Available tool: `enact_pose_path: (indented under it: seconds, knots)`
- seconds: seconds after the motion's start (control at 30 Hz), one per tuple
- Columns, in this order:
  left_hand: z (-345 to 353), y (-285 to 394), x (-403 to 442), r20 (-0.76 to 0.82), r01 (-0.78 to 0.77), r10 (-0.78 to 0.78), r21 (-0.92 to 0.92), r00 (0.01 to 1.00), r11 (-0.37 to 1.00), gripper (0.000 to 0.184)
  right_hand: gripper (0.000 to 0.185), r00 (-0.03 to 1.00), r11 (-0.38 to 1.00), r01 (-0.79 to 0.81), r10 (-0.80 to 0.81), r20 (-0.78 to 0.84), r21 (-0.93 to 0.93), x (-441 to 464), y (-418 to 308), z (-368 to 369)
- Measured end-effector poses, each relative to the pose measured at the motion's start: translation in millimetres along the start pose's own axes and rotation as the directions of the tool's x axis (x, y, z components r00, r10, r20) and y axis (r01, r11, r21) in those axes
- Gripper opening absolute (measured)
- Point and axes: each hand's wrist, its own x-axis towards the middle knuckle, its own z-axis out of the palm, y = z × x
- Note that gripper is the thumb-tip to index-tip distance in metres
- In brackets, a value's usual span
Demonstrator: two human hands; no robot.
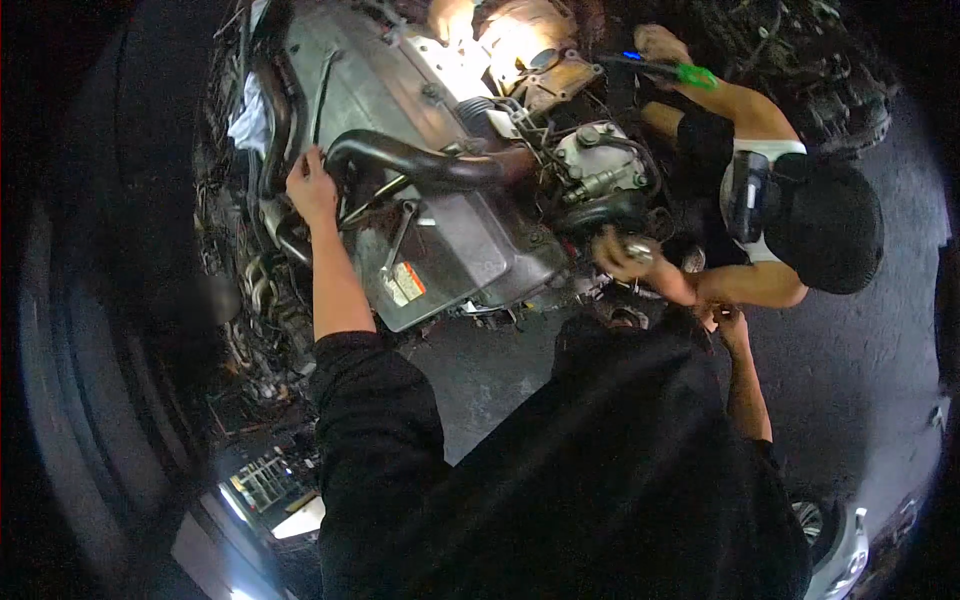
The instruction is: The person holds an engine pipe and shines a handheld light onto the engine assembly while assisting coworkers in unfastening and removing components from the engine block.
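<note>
My left hand (314, 192) is at the left side of a large engine assembly. Its fingers are closed at the lower end of a long thin metal tool (322, 95), beside a thick black hose (400, 160). My right hand (731, 328) is low on the right, near a co-worker's forearm. Its fingers are curled round something small that I cannot make out. A wrench (400, 238) lies on the dark cover (460, 255), near a white and orange label (406, 283).
A co-worker in a dark cap (825, 225) leans in from the right, one hand (625, 255) by the metal housing (605, 165), the other (660, 45) near the top. A white cloth (250, 118) hangs at the left. Part of a car (845, 560) shows bottom right.
</note>
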Motion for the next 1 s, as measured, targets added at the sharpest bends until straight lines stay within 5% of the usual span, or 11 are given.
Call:
enact_pose_path:
  seconds: [0.1,0.17,0.23,0.27,0.3,0.37,0.47,0.57,0.73,0.9,1.0]
  knots:
    - [-3,1,1,0.002,-0.107,0.107,0.000,0.994,0.994,0.040,0.054,0.996,0.995,0.006,0.003,0.085,-0.103,10,8,-3]
    - [3,-9,11,0.008,-0.065,0.065,0.021,0.998,0.998,0.049,0.056,0.992,0.992,0.110,-0.114,-0.060,-0.064,15,16,4]
    - [0,-15,8,0.038,-0.074,0.074,-0.015,0.997,0.997,0.053,0.055,0.998,0.991,0.030,-0.037,-0.056,-0.134,35,41,10]
    - [5,-19,12,0.027,-0.076,0.077,-0.031,0.997,0.997,0.054,0.052,0.999,1.000,0.023,-0.024,0.038,0.019,8,-3,-6]
    - [2,-6,5,0.023,-0.031,0.031,0.031,0.999,0.999,0.054,0.044,0.990,0.998,0.015,-0.024,-0.140,-0.060,-17,-42,-8]
    - [-2,5,3,0.045,0.091,-0.095,0.076,0.994,0.993,0.057,0.045,0.996,0.988,0.058,-0.048,-0.071,0.145,3,-10,11]
    - [-1,-1,3,-0.017,-0.008,0.009,0.084,1.000,0.996,0.060,0.047,0.984,0.993,0.079,-0.063,-0.169,0.093,-40,-58,11]
    - [0,-3,1,-0.072,-0.049,0.058,0.132,0.996,0.990,0.059,0.036,0.975,0.998,0.067,-0.065,-0.210,0.002,-40,-29,29]
    - [-4,1,-2,-0.031,-0.017,0.020,0.089,0.999,0.996,0.057,0.042,0.986,0.993,-0.082,0.093,-0.140,0.085,-89,-33,35]
    - [-1,-1,1,-0.027,-0.005,0.007,0.090,1.000,0.996,0.061,0.052,0.971,0.984,-0.144,0.121,-0.207,-0.102,-122,-18,51]
    - [9,-14,15,0.047,0.011,-0.016,0.112,0.999,0.994,0.064,0.055,0.973,0.990,-0.137,0.139,-0.182,0.019,-109,37,70]
